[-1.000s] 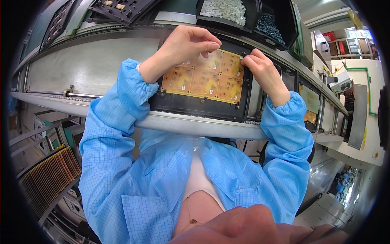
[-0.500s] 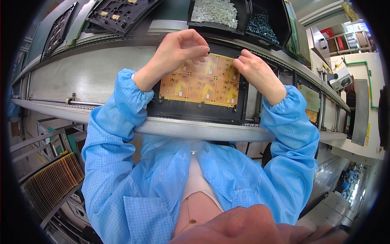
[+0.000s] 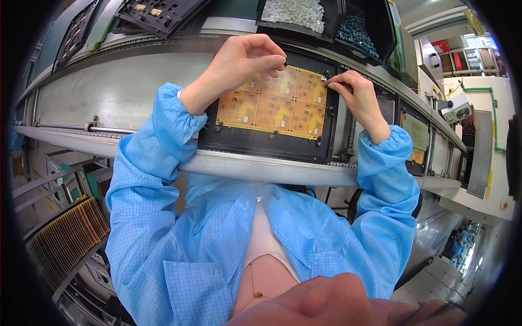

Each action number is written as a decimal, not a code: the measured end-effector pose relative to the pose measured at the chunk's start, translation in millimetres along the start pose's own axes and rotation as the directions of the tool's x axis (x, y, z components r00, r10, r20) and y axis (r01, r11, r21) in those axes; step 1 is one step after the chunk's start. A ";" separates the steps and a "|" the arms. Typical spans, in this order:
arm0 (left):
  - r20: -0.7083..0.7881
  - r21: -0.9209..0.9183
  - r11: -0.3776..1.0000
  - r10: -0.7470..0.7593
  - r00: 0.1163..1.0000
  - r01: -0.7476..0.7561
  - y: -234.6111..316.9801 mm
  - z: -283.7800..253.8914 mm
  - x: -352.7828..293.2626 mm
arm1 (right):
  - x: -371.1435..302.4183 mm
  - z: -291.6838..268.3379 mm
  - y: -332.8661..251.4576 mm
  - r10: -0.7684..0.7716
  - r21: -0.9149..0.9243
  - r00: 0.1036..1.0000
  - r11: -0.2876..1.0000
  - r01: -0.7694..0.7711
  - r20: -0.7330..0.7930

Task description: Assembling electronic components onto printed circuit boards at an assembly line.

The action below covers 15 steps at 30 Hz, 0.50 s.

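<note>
Behind a smooth metal rail point(image 3: 272, 167), a matte black tray point(image 3: 255, 142) is set, and on it a thin, glossy amber board point(image 3: 276, 113) is carried. The right hand point(image 3: 358, 99) has been eased slightly off the board's far-right corner, fingertips nearly together, so a small white part point(image 3: 324, 79) is bared, apparently seated; whether it is touched cannot be told. By the left hand point(image 3: 239, 64), well apart, a tiny dark bit point(image 3: 285, 63) is pinched.

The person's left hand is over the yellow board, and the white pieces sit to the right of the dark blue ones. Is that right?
Not quite: the head view shows the white pieces to the left of the dark blue ones. The left hand is indeed over the yellow board.
</note>
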<state>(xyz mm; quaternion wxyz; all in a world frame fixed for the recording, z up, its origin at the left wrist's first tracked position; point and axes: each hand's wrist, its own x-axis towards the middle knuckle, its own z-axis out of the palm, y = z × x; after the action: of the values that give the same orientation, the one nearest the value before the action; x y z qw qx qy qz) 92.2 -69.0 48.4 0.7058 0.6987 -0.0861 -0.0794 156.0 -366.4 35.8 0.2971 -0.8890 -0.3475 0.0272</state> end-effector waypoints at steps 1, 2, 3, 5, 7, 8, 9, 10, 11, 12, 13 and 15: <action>-0.004 -0.003 1.000 -0.002 1.000 0.002 0.3 0.0 -0.4 | -1.1 2.3 0.1 0.039 0.008 0.999 0.999 -0.039 -0.014; -0.009 -0.001 1.000 0.001 1.000 -0.001 0.7 0.1 -0.7 | -3.2 5.0 1.5 0.039 0.008 0.999 0.999 -0.039 -0.009; -0.015 0.001 1.000 0.004 1.000 -0.004 0.7 0.4 -0.9 | -5.6 7.5 3.4 0.053 -0.002 0.998 0.999 -0.053 -0.032; -0.014 0.004 1.000 0.013 1.000 -0.013 -1.0 0.8 -0.9 | -8.1 10.0 2.4 0.064 -0.013 0.997 0.998 -0.065 -0.048; -0.017 0.007 1.000 0.022 1.000 -0.022 -2.2 0.6 -1.5 | -9.2 11.4 -0.5 0.126 0.025 0.989 0.992 -0.124 -0.075; -0.009 0.022 1.000 0.020 1.000 -0.020 -1.9 0.4 -1.5 | -9.4 12.0 -0.5 0.125 0.024 0.990 0.992 -0.123 -0.071; -0.002 0.037 0.999 0.018 1.000 -0.018 -2.4 0.3 -1.6 | -9.9 12.4 0.1 0.121 0.016 0.990 0.993 -0.120 -0.073; -0.005 0.034 0.999 0.018 1.000 -0.018 -3.9 0.2 -1.5 | -10.4 12.9 1.0 0.118 0.008 0.990 0.993 -0.118 -0.076; 0.004 0.029 0.999 0.024 1.000 -0.024 -5.2 -0.2 -1.3 | -10.8 13.4 2.1 0.116 0.008 0.991 0.993 -0.116 -0.072; 0.014 0.024 0.999 0.031 0.999 -0.031 -6.2 -0.5 -1.2 | -11.4 14.0 3.6 0.093 -0.028 0.992 0.995 -0.096 -0.082; 0.011 0.022 0.999 0.030 0.999 -0.030 -6.3 -0.6 -1.1 | -11.8 14.9 4.5 0.070 -0.063 0.993 0.995 -0.075 -0.091; 0.012 0.037 0.999 0.026 1.000 -0.027 -5.4 -0.8 -1.2 | -13.5 16.8 4.2 0.067 -0.039 0.992 0.997 -0.072 -0.104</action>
<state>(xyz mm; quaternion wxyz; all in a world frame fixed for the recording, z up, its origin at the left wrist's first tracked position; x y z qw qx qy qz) 91.3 -68.0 43.0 0.6931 0.7101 -0.1009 -0.0724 144.1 -368.8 17.6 0.2943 -0.9069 -0.3010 -0.0158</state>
